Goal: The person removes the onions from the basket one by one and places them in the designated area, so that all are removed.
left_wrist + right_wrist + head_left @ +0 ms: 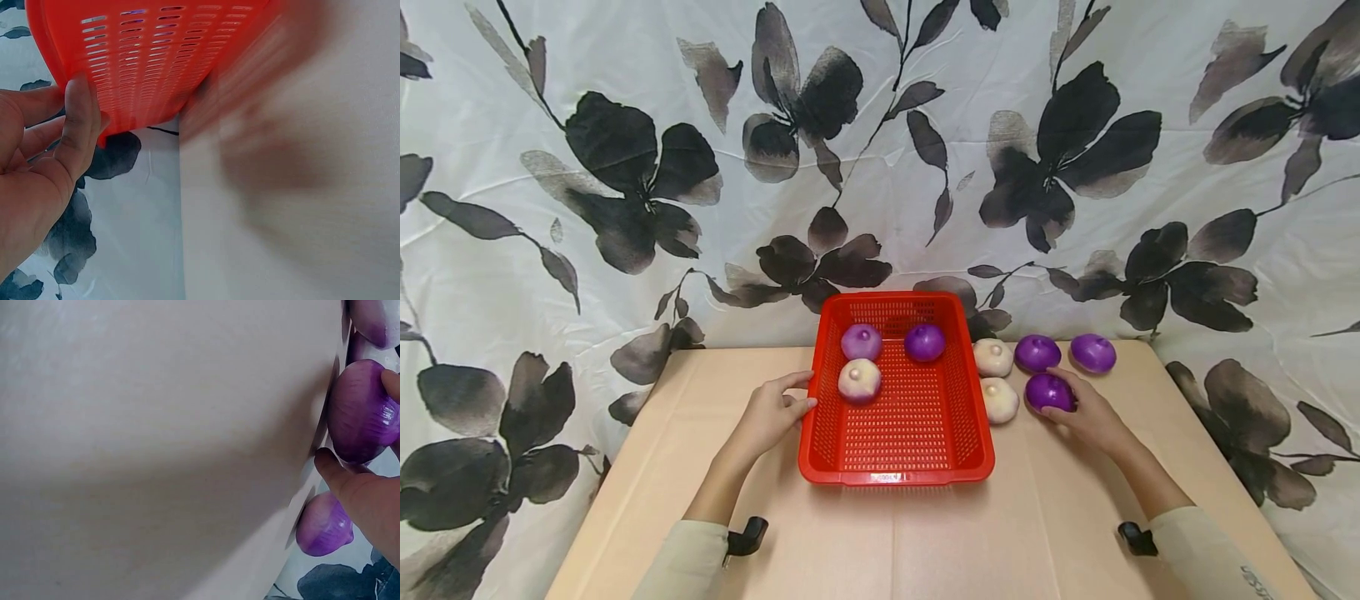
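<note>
Right hand [1086, 417] grips a purple onion [1045, 393] near the far right corner of the tabletop [940, 542], left hand [769, 414] pinches the red basket [940, 477] at the far edge; picking seems in hand, then calling for a steady lift.

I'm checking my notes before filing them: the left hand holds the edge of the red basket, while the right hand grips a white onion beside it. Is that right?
Not quite: the right hand grips a purple onion, not a white one, as the head view shows. The left hand does hold the edge of the red basket.
</note>
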Motion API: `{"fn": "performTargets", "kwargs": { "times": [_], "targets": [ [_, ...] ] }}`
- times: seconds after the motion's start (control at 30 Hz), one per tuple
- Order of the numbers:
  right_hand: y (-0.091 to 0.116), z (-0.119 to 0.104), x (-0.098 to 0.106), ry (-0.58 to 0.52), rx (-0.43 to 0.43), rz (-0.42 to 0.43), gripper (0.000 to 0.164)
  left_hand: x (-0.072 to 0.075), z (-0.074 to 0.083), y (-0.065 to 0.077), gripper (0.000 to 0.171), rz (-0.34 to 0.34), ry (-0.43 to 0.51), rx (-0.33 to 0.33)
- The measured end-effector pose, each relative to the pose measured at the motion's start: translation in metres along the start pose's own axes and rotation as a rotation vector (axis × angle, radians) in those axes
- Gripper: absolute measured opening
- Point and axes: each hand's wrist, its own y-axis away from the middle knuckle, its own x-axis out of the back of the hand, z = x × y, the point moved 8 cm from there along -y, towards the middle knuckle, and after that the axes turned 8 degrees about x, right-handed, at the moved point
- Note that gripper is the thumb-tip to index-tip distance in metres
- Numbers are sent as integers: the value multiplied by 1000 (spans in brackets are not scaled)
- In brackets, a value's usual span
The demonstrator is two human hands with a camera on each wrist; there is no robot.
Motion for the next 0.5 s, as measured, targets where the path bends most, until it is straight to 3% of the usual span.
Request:
{"fn": "performTargets", "kwargs": {
  "times": [0.5],
  "targets": [
    [1,-1,0,-3,-33,-8,71,0,0,0,53,3,-12,-1]
  ]
}}
